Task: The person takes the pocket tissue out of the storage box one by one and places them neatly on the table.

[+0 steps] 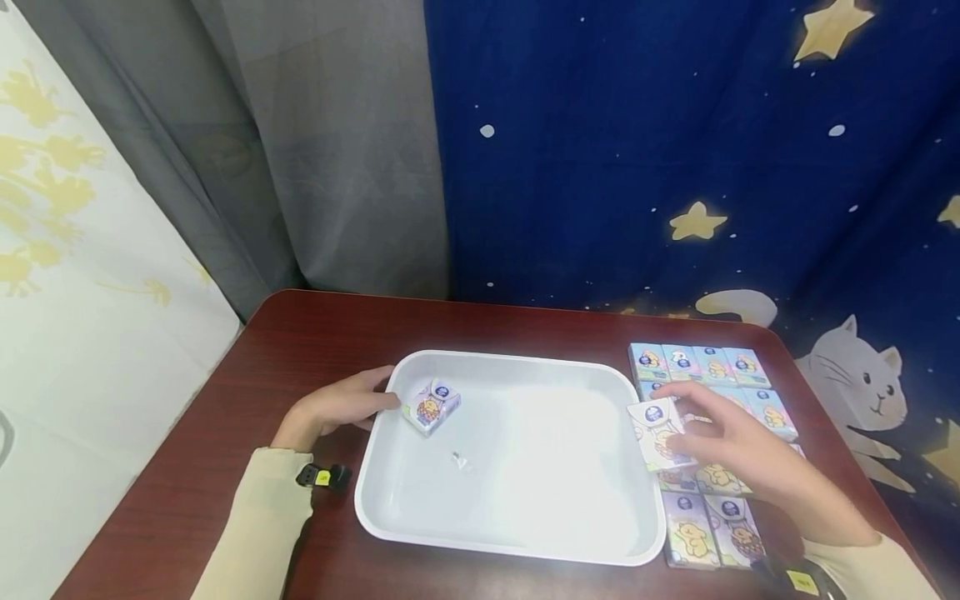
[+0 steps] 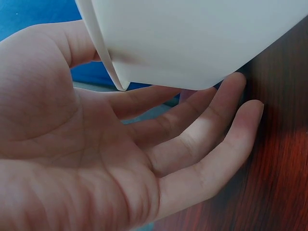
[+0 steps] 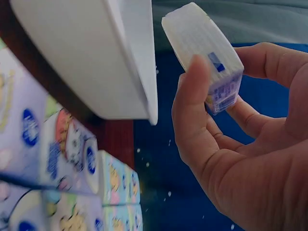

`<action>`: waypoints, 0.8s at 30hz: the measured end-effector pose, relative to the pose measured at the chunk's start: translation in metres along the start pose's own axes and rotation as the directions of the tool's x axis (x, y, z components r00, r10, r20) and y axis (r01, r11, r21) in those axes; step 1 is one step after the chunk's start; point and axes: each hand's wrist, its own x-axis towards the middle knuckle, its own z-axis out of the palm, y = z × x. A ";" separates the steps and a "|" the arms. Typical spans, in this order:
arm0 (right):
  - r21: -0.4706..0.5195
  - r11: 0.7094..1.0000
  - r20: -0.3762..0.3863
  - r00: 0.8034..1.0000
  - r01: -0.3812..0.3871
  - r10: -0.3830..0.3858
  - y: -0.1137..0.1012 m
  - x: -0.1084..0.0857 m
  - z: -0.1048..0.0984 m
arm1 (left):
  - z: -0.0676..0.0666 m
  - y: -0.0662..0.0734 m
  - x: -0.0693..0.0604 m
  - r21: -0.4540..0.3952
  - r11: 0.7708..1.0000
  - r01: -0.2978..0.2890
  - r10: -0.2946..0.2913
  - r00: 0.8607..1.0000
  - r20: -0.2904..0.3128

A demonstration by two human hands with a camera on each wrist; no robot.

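A white plastic tray (image 1: 540, 483) lies on the table. At its left rim, my left hand (image 1: 341, 407) holds the edge; in the left wrist view the thumb goes over the rim and the fingers curl along the outer wall. A small pocket tissue pack (image 1: 431, 407) with a cartoon print lies inside, near the upper left corner. Over the right rim, my right hand (image 1: 738, 442) pinches another tissue pack (image 3: 204, 43) between thumb and fingers. Several more tissue packs (image 1: 690, 533) sit in rows right of the tray, partly hidden by the right hand.
A small clear scrap (image 1: 459, 460) lies on the tray floor. The dark red wooden table (image 1: 322, 325) has its back edge near a grey curtain (image 1: 360, 167) and a blue starry curtain (image 1: 570, 208). White patterned fabric (image 1: 90, 350) hangs at the left.
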 end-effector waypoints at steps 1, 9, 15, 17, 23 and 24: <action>0.014 1.000 0.000 1.000 -0.013 0.013 0.004 -0.004 -0.001 | 0.000 0.000 0.000 0.000 1.000 -0.001 0.001 1.000 0.001; 0.101 0.988 -0.003 0.994 -0.112 0.113 0.036 -0.033 -0.010 | 0.001 -0.001 0.000 0.001 1.000 -0.001 0.001 1.000 0.002; 0.171 0.976 0.045 0.991 -0.135 0.129 0.065 -0.054 -0.020 | 0.002 -0.001 0.000 0.007 1.000 0.007 -0.007 1.000 -0.004; 0.180 0.969 0.060 0.985 -0.169 0.161 0.071 -0.060 -0.024 | 0.002 -0.001 0.000 0.007 1.000 0.007 -0.007 1.000 -0.005; 0.154 0.928 0.092 0.940 -0.340 0.330 0.083 -0.075 -0.036 | 0.002 -0.001 0.000 0.001 1.000 -0.005 0.005 1.000 0.001; 0.143 0.923 0.096 0.933 -0.358 0.347 0.086 -0.077 -0.038 | 0.002 -0.002 0.000 0.001 1.000 -0.005 0.005 1.000 0.001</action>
